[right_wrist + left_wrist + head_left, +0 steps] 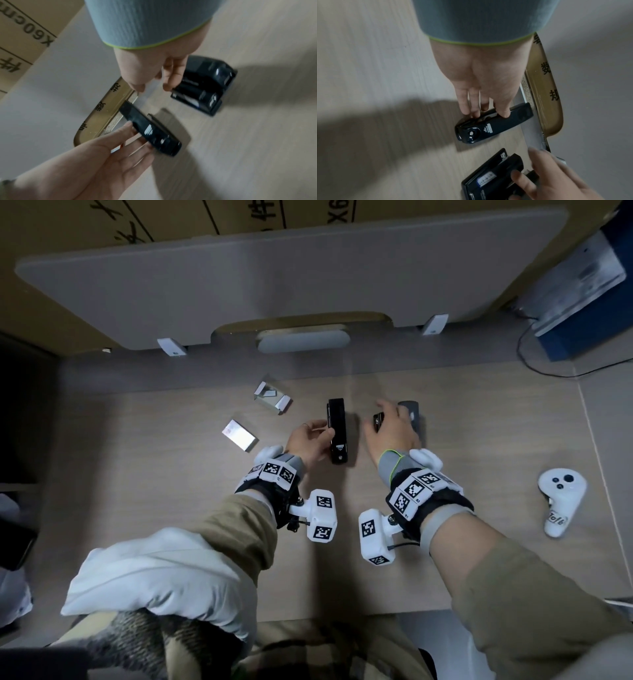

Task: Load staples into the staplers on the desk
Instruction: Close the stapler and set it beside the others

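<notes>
Pinching black stapler [337,429] mid-tabletop with left hand [308,443], thumb on top; held right hand [390,433], fingers loosely spread, empty, over second stapler [204,88].

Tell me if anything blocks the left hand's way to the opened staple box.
Nothing visible does. Only bare desk lies between the left hand, which holds the black stapler, and the opened staple box; the closed staple box sits off that line.

A white controller [560,501] lies at the right. A gray panel [274,278] stands at the back, a printed cardboard box [164,220] behind it. A black cable [527,365] runs toward a blue box [582,337].
</notes>
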`<state>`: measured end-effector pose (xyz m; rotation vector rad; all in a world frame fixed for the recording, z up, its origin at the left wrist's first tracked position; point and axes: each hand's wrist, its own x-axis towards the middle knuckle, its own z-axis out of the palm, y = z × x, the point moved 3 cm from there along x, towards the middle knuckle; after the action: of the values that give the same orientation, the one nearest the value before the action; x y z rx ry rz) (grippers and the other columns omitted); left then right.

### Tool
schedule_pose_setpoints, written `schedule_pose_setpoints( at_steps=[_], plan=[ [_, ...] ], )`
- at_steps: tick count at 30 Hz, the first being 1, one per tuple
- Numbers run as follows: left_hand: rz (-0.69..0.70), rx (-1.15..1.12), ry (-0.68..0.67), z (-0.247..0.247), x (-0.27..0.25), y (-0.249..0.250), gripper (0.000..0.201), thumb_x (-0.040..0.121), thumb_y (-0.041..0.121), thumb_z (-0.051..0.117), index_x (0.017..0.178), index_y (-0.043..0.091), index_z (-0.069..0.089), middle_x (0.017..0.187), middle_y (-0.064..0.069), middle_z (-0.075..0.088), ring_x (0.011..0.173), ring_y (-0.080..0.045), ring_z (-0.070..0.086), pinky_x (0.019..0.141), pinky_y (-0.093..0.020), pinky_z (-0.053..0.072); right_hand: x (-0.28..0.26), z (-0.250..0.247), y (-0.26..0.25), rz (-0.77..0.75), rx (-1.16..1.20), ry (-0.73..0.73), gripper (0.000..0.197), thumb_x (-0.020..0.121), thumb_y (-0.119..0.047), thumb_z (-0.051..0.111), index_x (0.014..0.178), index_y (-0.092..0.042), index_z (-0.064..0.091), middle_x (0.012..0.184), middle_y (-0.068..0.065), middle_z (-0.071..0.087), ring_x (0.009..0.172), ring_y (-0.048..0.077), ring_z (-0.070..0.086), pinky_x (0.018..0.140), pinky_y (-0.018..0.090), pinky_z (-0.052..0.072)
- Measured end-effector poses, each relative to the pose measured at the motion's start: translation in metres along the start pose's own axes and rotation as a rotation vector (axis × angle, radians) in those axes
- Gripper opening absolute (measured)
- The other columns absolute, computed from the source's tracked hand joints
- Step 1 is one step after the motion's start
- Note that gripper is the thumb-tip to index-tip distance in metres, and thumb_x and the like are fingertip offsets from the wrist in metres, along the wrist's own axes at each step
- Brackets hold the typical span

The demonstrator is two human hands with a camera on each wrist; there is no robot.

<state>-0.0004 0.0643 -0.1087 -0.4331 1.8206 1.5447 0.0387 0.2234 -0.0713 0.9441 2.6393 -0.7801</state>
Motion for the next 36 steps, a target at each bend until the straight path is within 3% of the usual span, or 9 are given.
schedule_pose_setpoints(
  at_steps=[3, 6, 11, 17, 20, 26, 29, 33, 36],
  plan=[
    [-0.014, -0.002, 0.047, 0.005, -0.002, 0.004, 0.027, 0.096, 0.021, 0.058, 0.121, 0.010, 0.057, 0.105, -0.009, 0.064, 0.074, -0.014, 0.060, 0.071, -0.026, 0.054, 0.008, -0.008, 0.009, 0.002, -0.175, -0.061, 0.060, 0.092, -0.028, 0.053, 0.147, -0.024, 0.030, 0.160, 0.001, 0.016, 0.131, 0.034, 0.042, 0.088, 0.040, 0.045],
    [-0.036, 0.023, 0.051, 0.005, -0.007, 0.002, 0.026, 0.097, 0.022, 0.057, 0.120, 0.010, 0.059, 0.093, -0.003, 0.066, 0.060, -0.006, 0.059, 0.063, -0.024, 0.050, 0.021, 0.003, 0.020, 0.021, -0.358, -0.142, 0.051, 0.088, -0.019, 0.056, 0.137, -0.025, 0.042, 0.163, -0.002, 0.004, 0.125, 0.041, 0.045, 0.085, 0.040, 0.046],
    [-0.069, 0.024, 0.096, -0.024, -0.011, -0.016, 0.027, 0.096, 0.020, 0.058, 0.120, 0.008, 0.060, 0.112, -0.009, 0.071, 0.064, -0.010, 0.058, 0.059, -0.021, 0.050, 0.030, 0.032, 0.020, -0.031, -0.399, -0.075, 0.036, 0.091, -0.013, 0.044, 0.125, -0.022, 0.050, 0.139, 0.003, 0.048, 0.111, 0.033, 0.057, 0.081, 0.036, 0.040],
    [-0.102, -0.036, 0.072, -0.040, -0.012, -0.021, 0.026, 0.096, 0.015, 0.058, 0.119, 0.004, 0.059, 0.113, -0.014, 0.070, 0.067, -0.013, 0.061, 0.051, -0.019, 0.052, 0.009, 0.050, 0.027, -0.049, -0.448, -0.106, 0.042, 0.093, -0.012, 0.047, 0.133, -0.023, 0.044, 0.134, 0.011, 0.047, 0.123, 0.030, 0.039, 0.094, 0.038, 0.037],
    [-0.107, -0.015, 0.072, -0.045, -0.009, -0.024, 0.018, 0.094, 0.016, 0.059, 0.111, 0.010, 0.062, 0.111, -0.013, 0.072, 0.065, -0.013, 0.060, 0.063, -0.024, 0.051, -0.002, 0.054, 0.025, -0.030, -0.466, -0.124, 0.041, 0.090, -0.004, 0.050, 0.130, -0.014, 0.050, 0.124, 0.016, 0.057, 0.112, 0.036, 0.054, 0.084, 0.039, 0.046],
    [-0.092, 0.043, 0.051, -0.047, -0.011, -0.015, 0.016, 0.096, 0.017, 0.056, 0.110, 0.011, 0.061, 0.098, -0.004, 0.072, 0.047, -0.003, 0.061, 0.051, -0.019, 0.044, -0.010, 0.023, 0.009, 0.061, -0.388, -0.108, 0.024, 0.087, -0.001, 0.058, 0.110, -0.005, 0.061, 0.105, 0.019, 0.067, 0.097, 0.035, 0.065, 0.067, 0.034, 0.046],
    [-0.072, 0.063, 0.003, -0.043, -0.017, -0.002, 0.012, 0.095, 0.018, 0.055, 0.102, 0.011, 0.060, 0.090, -0.006, 0.073, 0.049, -0.009, 0.064, 0.046, -0.019, 0.042, -0.016, -0.006, -0.027, 0.019, -0.346, -0.010, 0.029, 0.089, -0.006, 0.058, 0.118, -0.007, 0.059, 0.110, 0.018, 0.066, 0.107, 0.035, 0.059, 0.072, 0.035, 0.046],
    [-0.049, 0.035, -0.032, -0.047, -0.022, 0.028, 0.033, 0.095, 0.025, 0.055, 0.122, 0.005, 0.057, 0.089, -0.008, 0.064, 0.066, -0.021, 0.059, 0.062, -0.028, 0.048, -0.025, -0.037, -0.083, -0.086, -0.104, 0.088, 0.052, 0.088, -0.018, 0.059, 0.138, -0.026, 0.049, 0.121, 0.013, 0.065, 0.116, 0.035, 0.057, 0.087, 0.037, 0.047],
    [-0.072, -0.156, -0.067, -0.068, -0.024, 0.045, 0.039, 0.097, 0.040, 0.052, 0.123, 0.011, 0.054, 0.098, -0.005, 0.065, 0.068, -0.020, 0.062, 0.065, -0.028, 0.053, -0.034, -0.039, -0.124, -0.252, 0.094, 0.032, 0.050, 0.082, -0.021, 0.067, 0.130, -0.032, 0.057, 0.121, 0.003, 0.068, 0.115, 0.026, 0.061, 0.096, 0.029, 0.045]
  ],
)
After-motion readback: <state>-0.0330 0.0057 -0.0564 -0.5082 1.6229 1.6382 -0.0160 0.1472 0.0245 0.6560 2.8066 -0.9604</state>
